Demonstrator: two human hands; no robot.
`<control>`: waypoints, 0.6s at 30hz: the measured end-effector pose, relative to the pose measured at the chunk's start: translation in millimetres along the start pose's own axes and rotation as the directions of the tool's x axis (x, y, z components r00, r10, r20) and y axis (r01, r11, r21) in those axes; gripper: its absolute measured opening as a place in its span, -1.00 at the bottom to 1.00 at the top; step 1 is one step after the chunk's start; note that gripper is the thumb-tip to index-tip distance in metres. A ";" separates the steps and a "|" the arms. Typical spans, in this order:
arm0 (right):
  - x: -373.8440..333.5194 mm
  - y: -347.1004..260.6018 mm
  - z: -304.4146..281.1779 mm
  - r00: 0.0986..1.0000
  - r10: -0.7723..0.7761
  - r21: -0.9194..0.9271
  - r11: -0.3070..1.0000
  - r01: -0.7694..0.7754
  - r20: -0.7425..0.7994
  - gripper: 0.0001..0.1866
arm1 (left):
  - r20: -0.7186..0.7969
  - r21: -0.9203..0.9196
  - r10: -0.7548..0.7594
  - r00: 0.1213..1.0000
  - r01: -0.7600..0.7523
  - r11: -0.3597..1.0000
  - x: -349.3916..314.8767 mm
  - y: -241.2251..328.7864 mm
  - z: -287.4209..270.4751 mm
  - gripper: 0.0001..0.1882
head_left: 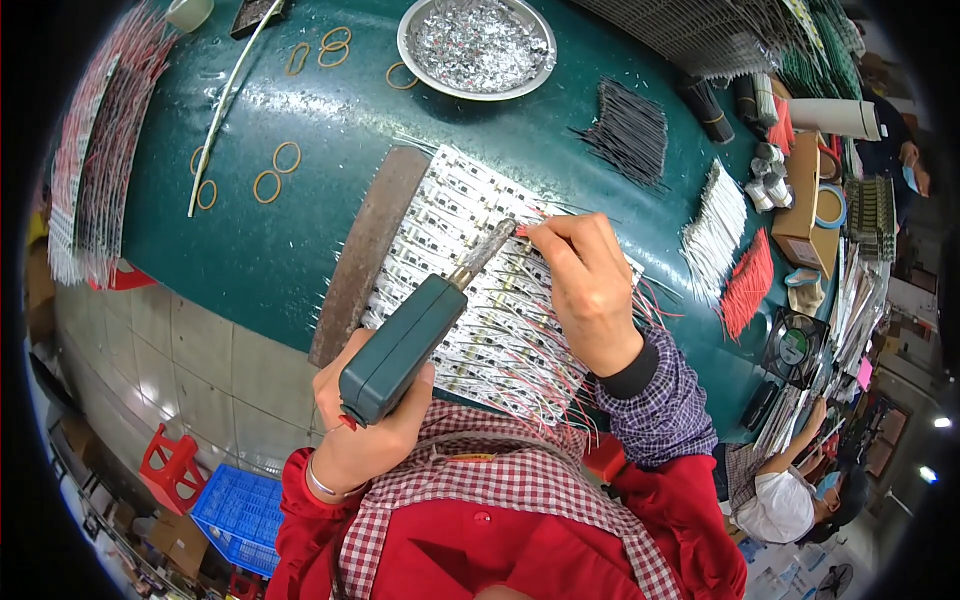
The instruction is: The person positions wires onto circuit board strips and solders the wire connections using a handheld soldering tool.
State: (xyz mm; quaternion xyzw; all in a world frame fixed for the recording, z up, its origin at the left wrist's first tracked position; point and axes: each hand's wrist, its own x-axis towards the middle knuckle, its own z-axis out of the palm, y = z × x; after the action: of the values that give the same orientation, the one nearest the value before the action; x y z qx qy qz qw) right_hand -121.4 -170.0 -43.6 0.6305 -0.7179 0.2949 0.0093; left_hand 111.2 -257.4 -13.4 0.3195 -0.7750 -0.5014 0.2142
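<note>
My left hand (362, 440) is wrapped round the grip of a dark green soldering gun (408, 345). Its metal tip points up and right over a panel of small white circuit boards (420, 250). Beside the tip, my right hand (590, 290) pinches a short red wire (522, 231) against the panel. Rows of white and red wires (520, 370) stick out from the near part of the panel. A brown flat bar (370, 255) lies along the panel's left edge.
A metal bowl (405, 45) of silvery scraps stands at the far side. Black wires (628, 130), white wires (715, 230) and red wires (747, 285) lie in bundles to the right. Rubber bands (267, 187) and wired panels (105, 150) are on the left. Another person (790, 505) sits at right.
</note>
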 end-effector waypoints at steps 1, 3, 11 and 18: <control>0.2 -0.6 0.1 1.000 0.002 -0.002 1.000 -0.002 0.002 -0.66 | 0.009 0.010 -0.013 1.000 0.013 1.000 0.3 1.9 -1.0 -0.86; 0.5 -0.9 0.6 1.000 0.004 -0.004 1.000 -0.004 0.004 -0.66 | 0.018 0.021 -0.025 1.000 0.025 0.999 -0.2 2.5 -1.9 -0.86; -0.6 -2.2 0.2 1.000 0.005 -0.027 1.000 -0.004 0.013 -0.65 | -0.090 0.036 0.062 0.994 -0.059 0.998 -10.5 -2.4 -1.1 -0.83; -1.9 -3.0 -1.1 1.000 0.006 -0.037 0.999 -0.006 0.006 -0.66 | -0.114 0.052 -0.020 0.993 0.026 0.998 -21.8 -2.8 -3.3 -0.84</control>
State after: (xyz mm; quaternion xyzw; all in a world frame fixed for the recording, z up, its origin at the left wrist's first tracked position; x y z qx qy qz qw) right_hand -118.6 -167.9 -42.2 0.6289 -0.7253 0.2794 0.0179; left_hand 129.5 -244.9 -14.8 0.3620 -0.7708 -0.4643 0.2433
